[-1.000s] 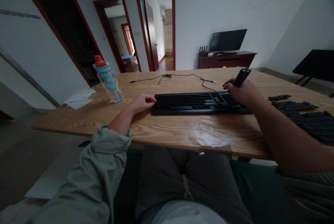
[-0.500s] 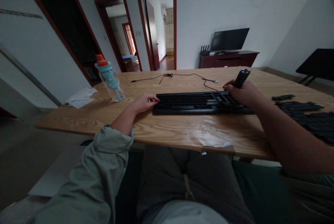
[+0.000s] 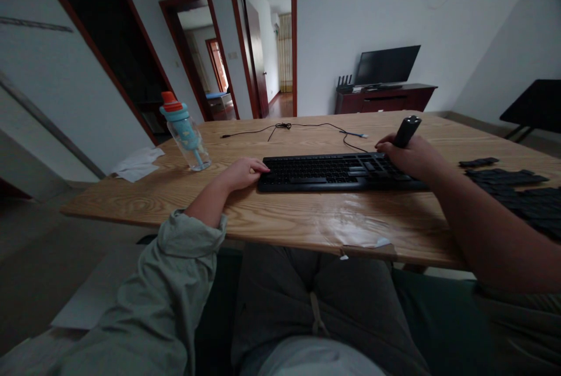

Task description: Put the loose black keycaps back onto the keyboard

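A black keyboard (image 3: 324, 172) lies across the middle of a wooden table (image 3: 284, 218). My left hand (image 3: 243, 172) rests at the keyboard's left end, fingers curled and touching its edge. My right hand (image 3: 409, 157) sits over the keyboard's right end, closed around a dark cylindrical tool (image 3: 406, 130) that sticks up and away from me. What the tool's lower tip does on the keys is hidden by my hand.
A clear bottle with a blue and orange cap (image 3: 184, 137) stands at the left, beside white tissue (image 3: 137, 164). The keyboard's thin black cable (image 3: 289, 127) runs along the far side. Loose black keycaps (image 3: 517, 189) lie at the right. A peeling patch (image 3: 359, 235) marks the near edge.
Both hands stay on the keyboard's ends; the view has shifted slightly, and little else differs.
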`<state>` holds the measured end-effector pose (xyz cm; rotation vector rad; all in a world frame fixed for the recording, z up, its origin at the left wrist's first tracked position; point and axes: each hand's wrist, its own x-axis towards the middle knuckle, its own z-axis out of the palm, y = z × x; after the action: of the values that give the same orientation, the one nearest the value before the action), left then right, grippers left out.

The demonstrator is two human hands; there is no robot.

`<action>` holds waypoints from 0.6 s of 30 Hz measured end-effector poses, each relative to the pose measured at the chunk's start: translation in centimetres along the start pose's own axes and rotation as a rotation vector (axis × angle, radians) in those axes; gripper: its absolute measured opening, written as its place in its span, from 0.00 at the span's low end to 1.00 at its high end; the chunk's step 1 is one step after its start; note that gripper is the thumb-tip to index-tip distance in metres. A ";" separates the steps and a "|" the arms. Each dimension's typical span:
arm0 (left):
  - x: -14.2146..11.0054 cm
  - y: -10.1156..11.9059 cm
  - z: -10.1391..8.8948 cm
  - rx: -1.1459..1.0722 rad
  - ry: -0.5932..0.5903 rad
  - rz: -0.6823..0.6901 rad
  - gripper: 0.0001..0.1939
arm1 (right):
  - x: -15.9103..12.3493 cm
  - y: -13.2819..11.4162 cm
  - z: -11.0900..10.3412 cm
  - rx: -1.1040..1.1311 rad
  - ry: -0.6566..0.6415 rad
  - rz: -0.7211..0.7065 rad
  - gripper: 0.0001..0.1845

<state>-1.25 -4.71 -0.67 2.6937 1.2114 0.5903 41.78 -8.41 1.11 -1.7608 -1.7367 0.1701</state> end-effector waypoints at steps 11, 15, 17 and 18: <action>-0.8 0.3 1.4 0.206 0.049 0.015 0.22 | 0.3 0.4 0.4 0.010 0.009 0.027 0.14; -1.0 0.6 1.3 0.183 0.084 -0.003 0.21 | 0.2 0.1 0.1 0.007 0.010 0.041 0.16; -1.2 0.8 1.2 0.139 0.115 -0.016 0.20 | 0.1 0.0 0.0 0.010 0.008 0.042 0.16; -1.2 0.9 1.2 0.100 0.140 -0.025 0.20 | 0.1 -0.1 -0.1 0.008 0.010 0.041 0.16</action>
<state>-0.88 -6.19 -1.91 2.7546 1.3411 0.7454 41.79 -8.37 1.26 -1.7889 -1.6918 0.1857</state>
